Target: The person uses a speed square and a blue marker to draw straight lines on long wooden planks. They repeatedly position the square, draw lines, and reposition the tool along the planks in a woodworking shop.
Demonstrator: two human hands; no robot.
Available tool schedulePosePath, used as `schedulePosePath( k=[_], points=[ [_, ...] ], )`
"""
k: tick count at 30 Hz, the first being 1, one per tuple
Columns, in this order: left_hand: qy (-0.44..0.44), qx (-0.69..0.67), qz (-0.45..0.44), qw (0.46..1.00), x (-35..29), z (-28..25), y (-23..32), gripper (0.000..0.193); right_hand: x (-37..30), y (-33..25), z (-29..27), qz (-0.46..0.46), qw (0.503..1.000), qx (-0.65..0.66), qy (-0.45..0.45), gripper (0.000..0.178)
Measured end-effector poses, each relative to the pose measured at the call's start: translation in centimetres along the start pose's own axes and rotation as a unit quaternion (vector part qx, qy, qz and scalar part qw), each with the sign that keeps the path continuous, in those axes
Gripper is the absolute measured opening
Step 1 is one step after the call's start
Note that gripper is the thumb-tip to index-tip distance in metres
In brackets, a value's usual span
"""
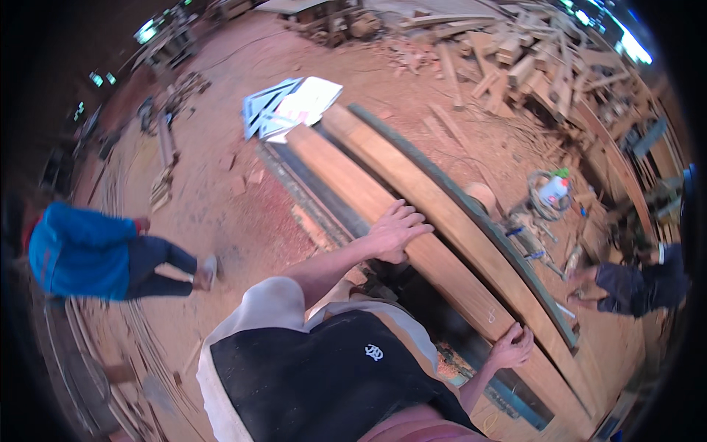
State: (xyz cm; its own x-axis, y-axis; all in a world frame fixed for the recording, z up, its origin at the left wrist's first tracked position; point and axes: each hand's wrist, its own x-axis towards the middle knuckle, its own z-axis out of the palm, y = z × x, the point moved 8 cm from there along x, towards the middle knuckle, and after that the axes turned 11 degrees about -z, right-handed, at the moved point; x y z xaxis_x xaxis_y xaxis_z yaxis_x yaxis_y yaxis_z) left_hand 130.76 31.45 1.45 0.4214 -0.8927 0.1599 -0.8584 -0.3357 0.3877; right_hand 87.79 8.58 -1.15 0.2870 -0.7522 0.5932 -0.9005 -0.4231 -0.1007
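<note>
Two long wooden beams lie side by side on a dark workbench (317,182) in front of me, running from far left to near right. The nearer beam (449,274) has a small pale mark on top. My left hand (396,231) lies across its middle, fingers reaching over the far edge and thumb on the near side. Lower down, my right hand (511,348) grips the same beam with bent fingers at its far edge. The farther beam (427,188) curves slightly, with a narrow gap between the two; neither hand holds it.
White papers (313,99) and a blue-framed triangular piece (269,107) lie at the bench's far end. A wood pile (530,70) fills the back right. A white bottle (554,191) stands among clutter to the right. One person (88,250) is at left, another (637,287) at right.
</note>
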Motion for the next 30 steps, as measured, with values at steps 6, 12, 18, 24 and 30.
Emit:
schedulePosePath(
  k=[6, 12, 18, 24, 30],
  points=[
    [-0.021, -0.01, -0.023, 0.999, -0.3, 0.5, -0.4, 0.092, 0.2, 0.2, -0.1, 0.001, 0.998, -0.028, -0.059, 0.053],
    [0.011, -0.019, -0.019, 1.0, -0.7, 0.2, -0.2, 0.088, 2.5, -8.7, -1.8, -0.211, 0.96, 0.163, -0.087, 0.066],
    [0.003, -0.014, -0.018, 1.0, -1.0, 0.6, 0.0, 0.089, 0.9, -23.9, -0.9, -0.404, 0.855, 0.256, -0.201, 0.094],
    [0.165, -0.012, -0.095, 0.982, -7.1, 0.7, 2.1, 0.086, 0.0, -28.8, 2.7, -0.41, 0.824, 0.26, -0.292, 0.106],
    [-0.001, -0.115, -0.449, 0.886, -29.4, 7.1, -5.2, 0.064, -0.4, -28.3, 4.0, -0.419, 0.814, 0.297, -0.271, 0.107]
  ],
)
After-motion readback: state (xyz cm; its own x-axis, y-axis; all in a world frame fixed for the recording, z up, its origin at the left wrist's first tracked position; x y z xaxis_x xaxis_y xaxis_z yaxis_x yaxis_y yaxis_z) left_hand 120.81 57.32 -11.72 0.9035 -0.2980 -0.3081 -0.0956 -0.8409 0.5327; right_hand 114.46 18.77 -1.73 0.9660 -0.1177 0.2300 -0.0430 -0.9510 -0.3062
